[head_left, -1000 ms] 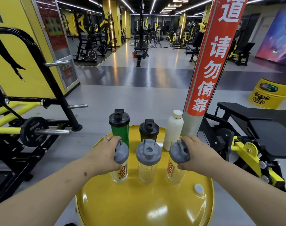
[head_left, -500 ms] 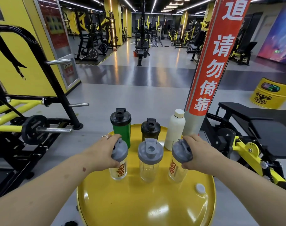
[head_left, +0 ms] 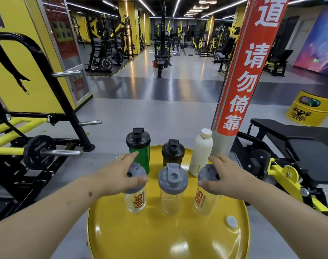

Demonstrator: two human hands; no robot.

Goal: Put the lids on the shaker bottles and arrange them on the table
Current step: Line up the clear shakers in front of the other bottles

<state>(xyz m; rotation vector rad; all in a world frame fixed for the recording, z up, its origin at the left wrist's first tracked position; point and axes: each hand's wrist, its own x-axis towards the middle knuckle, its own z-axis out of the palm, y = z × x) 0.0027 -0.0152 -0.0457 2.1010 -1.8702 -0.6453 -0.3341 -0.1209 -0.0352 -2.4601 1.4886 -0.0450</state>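
Three clear shaker bottles with grey lids stand in a front row on the yellow drum-top table (head_left: 159, 238): the left bottle (head_left: 135, 201), the middle bottle (head_left: 171, 200) and the right bottle (head_left: 203, 201). My left hand (head_left: 118, 175) lies over the left bottle's lid, fingers stretched out and apart, thumb at the lid's front. My right hand (head_left: 227, 177) lies the same way on the right bottle's lid. Behind stand a green shaker (head_left: 141, 156) with a black lid, a dark shaker (head_left: 172, 153) with a black lid, and a white bottle (head_left: 200, 154).
A small grey bung cap (head_left: 231, 222) sits on the drum top at the right. A red-wrapped pillar (head_left: 247, 71) rises just behind the white bottle. A black bench (head_left: 290, 135) is at the right, a weight rack with a plate (head_left: 40, 151) at the left.
Both hands were curled around the outer bottles' lids; now their fingers have straightened and spread over the lids. The left bottle's label has turned toward me.
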